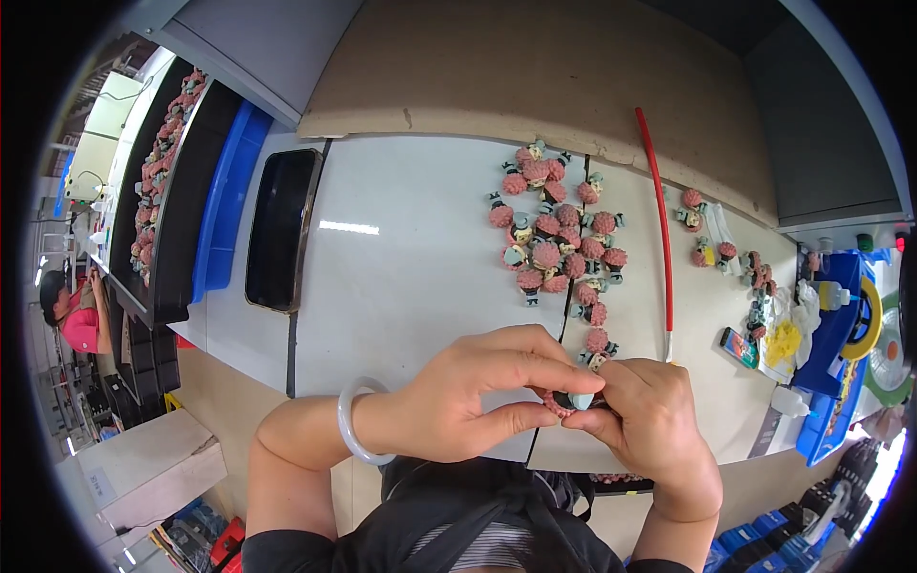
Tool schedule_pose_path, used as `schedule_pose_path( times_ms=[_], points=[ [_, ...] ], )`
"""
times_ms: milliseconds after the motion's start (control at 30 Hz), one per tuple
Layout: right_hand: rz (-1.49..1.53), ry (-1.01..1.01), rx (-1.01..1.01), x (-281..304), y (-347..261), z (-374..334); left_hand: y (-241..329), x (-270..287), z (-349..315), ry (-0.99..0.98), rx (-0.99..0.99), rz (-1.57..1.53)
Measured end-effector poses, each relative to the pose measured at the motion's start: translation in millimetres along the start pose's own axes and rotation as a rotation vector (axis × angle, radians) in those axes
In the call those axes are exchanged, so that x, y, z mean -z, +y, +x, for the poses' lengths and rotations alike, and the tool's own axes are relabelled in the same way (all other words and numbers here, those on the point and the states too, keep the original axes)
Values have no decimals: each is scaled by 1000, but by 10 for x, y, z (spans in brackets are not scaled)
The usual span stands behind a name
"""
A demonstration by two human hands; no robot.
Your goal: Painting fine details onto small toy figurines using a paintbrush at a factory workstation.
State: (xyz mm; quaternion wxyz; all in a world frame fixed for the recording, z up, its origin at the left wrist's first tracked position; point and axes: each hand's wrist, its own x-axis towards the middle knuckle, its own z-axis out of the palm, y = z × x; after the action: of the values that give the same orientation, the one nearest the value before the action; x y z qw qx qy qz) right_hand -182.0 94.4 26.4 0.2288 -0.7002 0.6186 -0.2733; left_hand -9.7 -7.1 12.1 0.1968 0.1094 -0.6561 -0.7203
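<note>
Close to the table's front edge, a small figurine (pixel 576 401) is pinched between my two hands; it has a pink knobbly part and a pale blue-green part. My left hand (pixel 478 390), with a pale bangle on the wrist, grips it between thumb and fingers. On its other side my right hand (pixel 654 409) is closed, its thumb and curled fingers against the figurine. The fingers hide part of it. Just beyond them lies a loose cluster of similar pink-haired figurines (pixel 545 255) with grey-green bodies.
A red-handled brush (pixel 657 210) lies right of the cluster. At left are a black phone (pixel 282 229), a blue tray (pixel 229 191) and a black tray (pixel 196 172) of figurines. A small bottle (pixel 789 401), a blue bin (pixel 821 372) and more figurines (pixel 726 250) are at right. Someone sits far left.
</note>
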Motion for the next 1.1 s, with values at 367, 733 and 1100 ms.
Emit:
schedule_pose_path(
  times_ms=[367,733,1100],
  points=[
    [0,-124,-25,25,-2,10,-5,1,0,-25,54,27],
    [178,-207,-33,101,33,31,-2,-7,-3,-48,134,-107],
    [-141,316,159,36,-7,6,-35,-15,-3,23,162,-491]
  ],
)
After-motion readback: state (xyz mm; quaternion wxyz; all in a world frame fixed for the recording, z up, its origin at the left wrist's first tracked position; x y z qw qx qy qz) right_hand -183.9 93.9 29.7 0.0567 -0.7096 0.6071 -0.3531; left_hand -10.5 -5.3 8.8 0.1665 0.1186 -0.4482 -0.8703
